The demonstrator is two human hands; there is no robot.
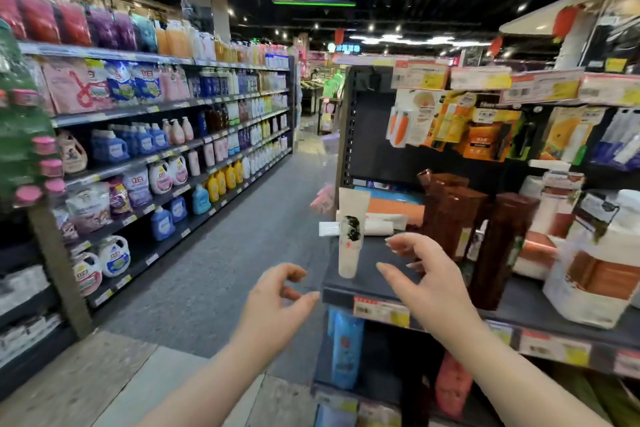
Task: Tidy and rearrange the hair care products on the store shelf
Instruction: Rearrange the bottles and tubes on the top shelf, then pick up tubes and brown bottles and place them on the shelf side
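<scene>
Loosely open, empty left hand and right hand flank blurry-labelled white tube

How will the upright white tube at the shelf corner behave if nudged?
Likely tippy: the white tube stands tall on its narrow end. It sits near the front edge of the shelf, so a topple could send it off. It looks like soft plastic, so probably light and squeezable.

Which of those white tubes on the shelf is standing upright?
The white tube with the dark mark, near the shelf's front left corner. The other white tubes lie on their sides behind it.
</scene>
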